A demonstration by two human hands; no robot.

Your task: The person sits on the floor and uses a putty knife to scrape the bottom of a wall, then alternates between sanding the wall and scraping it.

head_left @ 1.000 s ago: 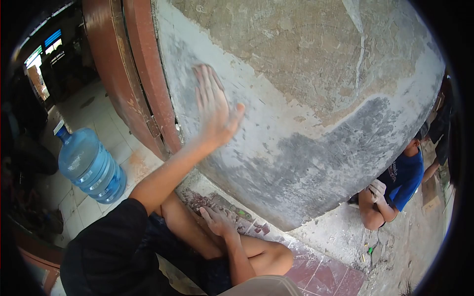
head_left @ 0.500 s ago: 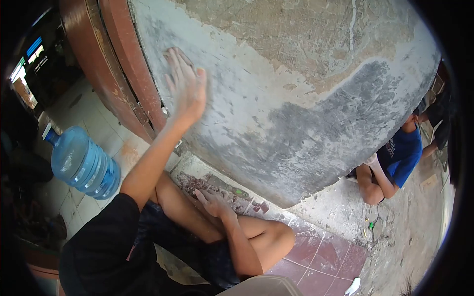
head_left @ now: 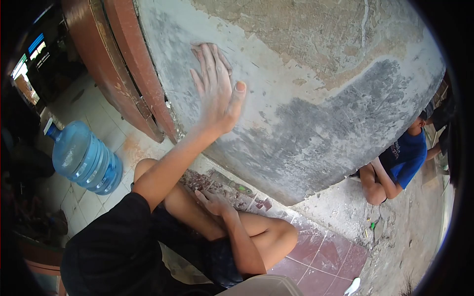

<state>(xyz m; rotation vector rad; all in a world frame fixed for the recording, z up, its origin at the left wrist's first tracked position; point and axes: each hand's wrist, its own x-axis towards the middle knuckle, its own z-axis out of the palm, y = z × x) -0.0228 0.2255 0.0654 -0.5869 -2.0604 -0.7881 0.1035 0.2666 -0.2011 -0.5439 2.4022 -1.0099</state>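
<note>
My left hand (head_left: 216,96), pale with dust, lies against the grey plastered wall (head_left: 266,93), fingers stretched upward and thumb held off to the right. Under its fingers shows the edge of a thin grey-brown piece of sandpaper (head_left: 226,62), pressed flat to the wall; most of it is hidden by the hand. Low down, beside my bent legs (head_left: 266,229), my right hand (head_left: 213,202) rests with its fingers loosely extended and nothing in them.
A blue water jug (head_left: 86,158) stands on white tiles at the left, near a reddish-brown door frame (head_left: 131,64). Dust and debris cover the red floor tiles (head_left: 331,251) below the wall. Beyond the wall's right corner sits a person in a blue shirt (head_left: 412,153).
My left hand has moved right across the wall, with the sandpaper under its fingers. My right hand stays by my legs. The view has shifted slightly.
</note>
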